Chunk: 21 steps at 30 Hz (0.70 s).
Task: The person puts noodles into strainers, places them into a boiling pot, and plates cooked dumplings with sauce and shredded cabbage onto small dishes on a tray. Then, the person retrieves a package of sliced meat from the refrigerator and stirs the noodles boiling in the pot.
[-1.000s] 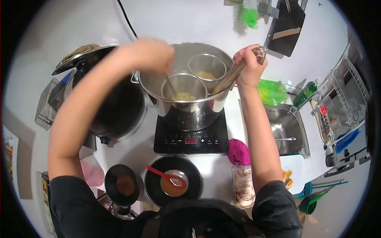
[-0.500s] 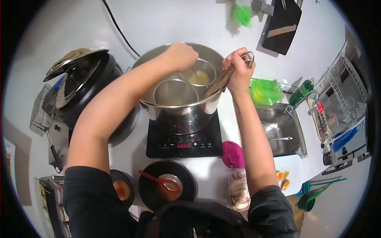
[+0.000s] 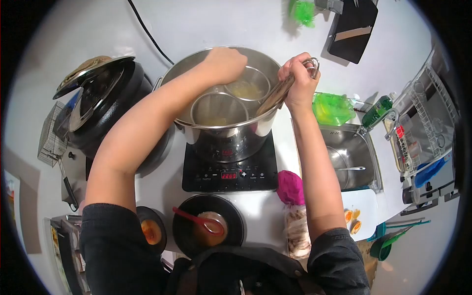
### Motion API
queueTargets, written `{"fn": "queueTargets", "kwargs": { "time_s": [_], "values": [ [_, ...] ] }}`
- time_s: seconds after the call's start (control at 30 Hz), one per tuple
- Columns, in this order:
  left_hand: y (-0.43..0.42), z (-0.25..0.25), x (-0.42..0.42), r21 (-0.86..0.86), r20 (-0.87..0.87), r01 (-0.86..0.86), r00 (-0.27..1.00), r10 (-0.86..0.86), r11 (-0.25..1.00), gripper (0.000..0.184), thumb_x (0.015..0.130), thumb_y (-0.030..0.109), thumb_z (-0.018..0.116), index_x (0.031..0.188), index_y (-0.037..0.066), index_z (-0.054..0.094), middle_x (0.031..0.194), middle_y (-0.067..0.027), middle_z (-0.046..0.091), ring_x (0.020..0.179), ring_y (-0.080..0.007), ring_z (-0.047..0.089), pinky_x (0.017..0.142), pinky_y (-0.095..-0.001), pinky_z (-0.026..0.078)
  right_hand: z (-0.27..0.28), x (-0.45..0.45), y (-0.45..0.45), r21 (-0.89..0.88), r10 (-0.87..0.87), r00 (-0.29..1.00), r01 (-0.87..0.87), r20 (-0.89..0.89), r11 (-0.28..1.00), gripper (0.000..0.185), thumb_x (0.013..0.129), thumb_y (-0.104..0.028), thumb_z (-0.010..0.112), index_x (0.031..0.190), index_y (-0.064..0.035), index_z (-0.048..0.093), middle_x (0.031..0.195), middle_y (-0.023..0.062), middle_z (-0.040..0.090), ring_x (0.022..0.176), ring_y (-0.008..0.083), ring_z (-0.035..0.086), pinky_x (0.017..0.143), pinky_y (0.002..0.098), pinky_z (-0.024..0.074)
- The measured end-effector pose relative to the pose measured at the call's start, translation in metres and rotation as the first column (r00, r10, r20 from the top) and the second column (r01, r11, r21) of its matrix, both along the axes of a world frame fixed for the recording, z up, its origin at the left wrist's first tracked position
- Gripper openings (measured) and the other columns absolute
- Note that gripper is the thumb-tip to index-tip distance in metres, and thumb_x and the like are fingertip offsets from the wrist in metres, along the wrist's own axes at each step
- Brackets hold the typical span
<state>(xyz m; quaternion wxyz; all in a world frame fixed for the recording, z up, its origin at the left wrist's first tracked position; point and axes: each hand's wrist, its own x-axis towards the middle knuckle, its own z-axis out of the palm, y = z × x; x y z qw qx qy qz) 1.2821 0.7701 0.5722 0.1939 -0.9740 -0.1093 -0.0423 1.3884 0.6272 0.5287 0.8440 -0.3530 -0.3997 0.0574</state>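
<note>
A large steel pot (image 3: 235, 124) holds two round noodle strainer baskets. In the back noodle basket (image 3: 247, 83) lie pale yellow noodles (image 3: 246, 91); the front noodle basket (image 3: 219, 109) has pale contents under cloudy liquid. My left hand (image 3: 226, 64) is closed above the back of the pot, knuckles up, and whatever it grips is hidden beneath it. At the pot's right rim my right hand (image 3: 301, 81) wraps around the wooden strainer handles (image 3: 276, 96), whose metal hanging loops stick out past the fingers.
The pot stands on a black induction cooker (image 3: 229, 176). A black pot (image 3: 110, 105) with tilted lid is left. Nearest me, a black bowl (image 3: 179, 231) contains broth and a red spoon (image 3: 194, 216). Right are a sink (image 3: 361, 152) and halved eggs (image 3: 356, 226) on a white tray (image 3: 366, 201).
The view has shifted slightly. A thin stick-like tool seen below my left hand earlier is now out of sight. My right hand keeps its hold on the strainer handles.
</note>
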Motion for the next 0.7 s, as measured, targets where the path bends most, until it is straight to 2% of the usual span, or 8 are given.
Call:
{"fn": "queueTargets", "kwargs": {
  "time_s": [0.17,0.2,0.3,0.33,0.47,0.57,0.6,0.7],
  "values": [
    [-0.016,-0.003,-0.005,-0.012,-0.19,0.043,0.981,-0.044,0.999,0.016,0.076,0.011,0.059,0.083,0.005,0.072,0.085,-0.0166,0.069,0.081,-0.0304,0.069,0.065,-0.0414,0.054,0.002,0.001,0.0,0.002,-0.004,1.0,0.004,-0.017,1.0,0.008,0.076,-0.006,0.052,0.069,-0.0022,0.051,0.055,0.0074,0.054,0.046,0.0127,0.048,0.046,0.0259,0.039],
    [-0.011,-0.001,-0.004,-0.036,-0.035,0.047,0.998,-0.048,0.998,0.015,0.075,0.016,0.062,0.079,0.005,0.072,0.079,-0.017,0.068,0.076,-0.0329,0.068,0.063,-0.0431,0.054,0.001,0.001,0.0,-0.002,-0.005,1.0,0.005,-0.022,1.0,0.008,0.076,-0.006,0.052,0.069,-0.0022,0.051,0.055,0.0073,0.054,0.046,0.0127,0.048,0.046,0.0259,0.0389],
    [0.003,-0.002,-0.007,-0.018,0.068,-0.014,0.998,0.015,1.0,0.016,0.074,0.017,0.063,0.079,0.005,0.071,0.079,-0.0188,0.068,0.076,-0.0346,0.067,0.064,-0.0432,0.054,-0.002,0.0,0.001,0.002,0.004,1.0,-0.004,-0.026,1.0,0.008,0.076,-0.006,0.053,0.069,-0.0023,0.051,0.054,0.0072,0.053,0.046,0.0126,0.048,0.045,0.0257,0.0386],
    [0.001,-0.008,-0.01,0.047,-0.013,0.023,1.0,-0.022,0.999,0.016,0.074,0.017,0.062,0.08,0.007,0.072,0.079,-0.018,0.068,0.075,-0.0347,0.067,0.064,-0.0438,0.053,-0.002,0.001,0.001,0.007,0.005,1.0,-0.005,-0.02,1.0,0.008,0.076,-0.006,0.053,0.069,-0.0023,0.051,0.054,0.0072,0.053,0.046,0.0125,0.048,0.045,0.0256,0.0385],
    [-0.01,0.003,-0.003,-0.135,-0.007,0.012,1.0,-0.013,0.991,0.014,0.074,0.013,0.06,0.077,0.005,0.071,0.076,-0.016,0.068,0.072,-0.0335,0.067,0.063,-0.0451,0.053,-0.001,0.0,0.002,0.006,0.002,1.0,-0.002,-0.005,1.0,0.008,0.077,-0.005,0.051,0.07,-0.003,0.049,0.055,0.0069,0.051,0.047,0.0135,0.046,0.046,0.0273,0.0384],
    [-0.006,0.005,-0.01,-0.017,0.035,-0.077,0.996,0.078,0.997,0.017,0.074,0.013,0.059,0.081,0.002,0.071,0.084,-0.0181,0.069,0.081,-0.0333,0.068,0.067,-0.0435,0.054,0.0,-0.004,-0.002,-0.034,-0.016,1.0,0.016,0.011,0.999,0.01,0.08,-0.002,0.046,0.071,-0.0043,0.044,0.058,0.0068,0.046,0.049,0.0159,0.043,0.047,0.0306,0.0384],
    [-0.008,0.0,-0.013,0.012,-0.017,-0.022,1.0,0.022,1.0,0.016,0.074,0.012,0.06,0.082,0.003,0.071,0.083,-0.0178,0.069,0.081,-0.0335,0.068,0.067,-0.0436,0.054,0.001,-0.003,-0.002,-0.034,-0.008,1.0,0.009,0.01,0.999,0.01,0.08,-0.002,0.046,0.071,-0.0043,0.044,0.058,0.0068,0.046,0.049,0.0159,0.044,0.047,0.0305,0.0384],
    [-0.015,-0.002,-0.004,-0.059,-0.079,-0.009,0.997,0.004,0.998,0.014,0.074,0.013,0.062,0.081,0.006,0.072,0.083,-0.0159,0.069,0.08,-0.0306,0.069,0.065,-0.042,0.054,0.002,-0.002,-0.002,-0.048,-0.018,1.0,0.019,0.005,0.999,0.01,0.08,-0.001,0.046,0.071,-0.0042,0.044,0.058,0.007,0.046,0.05,0.016,0.044,0.047,0.0303,0.0385]
  ]
}}
